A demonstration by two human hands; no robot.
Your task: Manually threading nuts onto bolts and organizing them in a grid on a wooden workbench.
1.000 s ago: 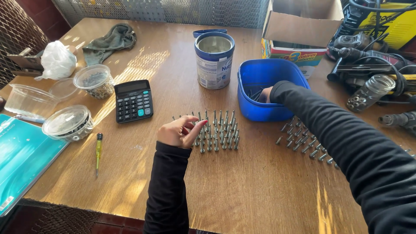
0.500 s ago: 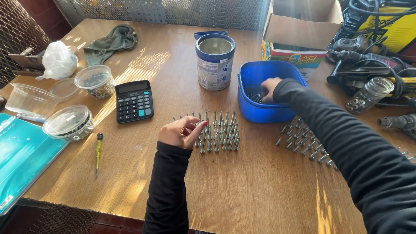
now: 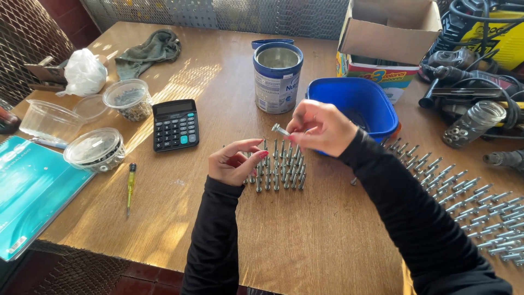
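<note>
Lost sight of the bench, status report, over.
Right hand pinching one bolt above the standing bolts. Left hand resting at that cluster's left edge, holding nothing visible. Blue tub just behind; nothing in the way.

Wooden table under standing bolts, calculator (black), tin, blue tub.

Table: upright bolts at centre; calculator to their left; tin behind; tub right of tin; lying bolts far right.
</note>
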